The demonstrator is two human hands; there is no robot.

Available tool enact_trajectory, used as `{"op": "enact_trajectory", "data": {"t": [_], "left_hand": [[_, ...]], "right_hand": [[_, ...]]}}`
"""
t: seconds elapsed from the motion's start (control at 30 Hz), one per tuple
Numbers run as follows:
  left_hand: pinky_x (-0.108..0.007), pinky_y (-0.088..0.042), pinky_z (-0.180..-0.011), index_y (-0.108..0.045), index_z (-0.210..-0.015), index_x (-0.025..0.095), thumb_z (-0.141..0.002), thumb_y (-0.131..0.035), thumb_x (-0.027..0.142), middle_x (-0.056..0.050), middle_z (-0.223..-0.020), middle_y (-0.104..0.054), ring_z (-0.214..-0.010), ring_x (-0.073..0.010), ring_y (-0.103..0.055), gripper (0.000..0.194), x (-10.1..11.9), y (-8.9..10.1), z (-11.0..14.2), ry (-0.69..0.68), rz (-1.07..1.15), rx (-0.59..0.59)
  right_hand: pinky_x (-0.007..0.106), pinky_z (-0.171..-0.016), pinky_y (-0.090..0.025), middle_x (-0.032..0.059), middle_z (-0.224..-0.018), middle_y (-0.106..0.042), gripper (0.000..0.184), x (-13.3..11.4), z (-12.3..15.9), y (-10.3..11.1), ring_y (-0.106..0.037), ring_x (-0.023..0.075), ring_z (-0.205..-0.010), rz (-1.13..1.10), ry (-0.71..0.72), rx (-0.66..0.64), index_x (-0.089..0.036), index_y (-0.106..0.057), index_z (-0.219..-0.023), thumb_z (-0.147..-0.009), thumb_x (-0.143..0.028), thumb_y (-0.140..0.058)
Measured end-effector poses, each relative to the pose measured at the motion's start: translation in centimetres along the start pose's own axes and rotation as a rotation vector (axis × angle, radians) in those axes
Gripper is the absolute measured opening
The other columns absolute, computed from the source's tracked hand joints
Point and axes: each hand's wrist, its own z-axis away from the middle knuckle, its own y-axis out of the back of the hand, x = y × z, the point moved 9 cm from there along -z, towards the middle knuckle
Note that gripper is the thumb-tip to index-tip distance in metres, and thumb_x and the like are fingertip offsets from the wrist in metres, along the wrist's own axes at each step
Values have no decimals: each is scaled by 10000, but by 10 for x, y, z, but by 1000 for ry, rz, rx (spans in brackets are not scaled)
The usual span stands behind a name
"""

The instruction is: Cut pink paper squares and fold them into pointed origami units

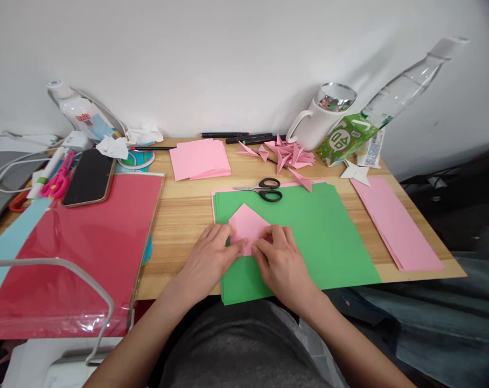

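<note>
A small pink paper piece [248,223], folded to a point at its far end, lies on a stack of green sheets [321,231] at the desk's near edge. My left hand [210,258] presses on its left near corner with fingers together. My right hand [279,261] pinches its right near edge, fingers bent over the paper. Both hands touch each other over the paper's near side, which they hide.
Black-handled scissors [264,189] lie just beyond the green sheets. Folded pink pieces [291,153], a pink square stack [199,159], pink strips [393,221], a white mug [321,121], a juice carton [345,139], bottles, markers, a phone [90,178] and a red paper pack [78,253] surround them.
</note>
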Motion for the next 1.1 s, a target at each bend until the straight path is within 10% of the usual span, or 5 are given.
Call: {"op": "enact_trajectory", "data": {"t": [0.57, 0.9, 1.1], "left_hand": [[-371, -477, -760, -643, -983, 208, -905, -541, 279, -57, -925, -540, -899, -213, -522, 147, 1, -3, -3, 19, 3, 11], [-484, -415, -1032, -613, -1110, 228, -964, -385, 176, -78, -1283, -563, -1305, -242, -417, 276, 1, 2, 10, -21, 110, 25], [-385, -526, -919, -606, -1069, 175, -971, -370, 180, -71, -1073, -636, -1069, -199, -576, 255, 3, 9, 4, -53, 116, 6]], "right_hand": [[373, -639, -460, 103, -855, -567, 230, 25, 11, 14, -502, 241, -795, 82, 43, 30, -192, -619, -733, -915, -247, -490], [330, -689, -528, 105, -994, -598, 238, 39, 15, 20, -622, 199, -842, -283, -40, 84, -191, -557, -947, -882, -74, -361], [324, -723, -556, 119, -1100, -547, 287, 20, 21, 22, -630, 160, -818, -407, 72, 10, -199, -607, -1031, -885, -70, -396]]}}
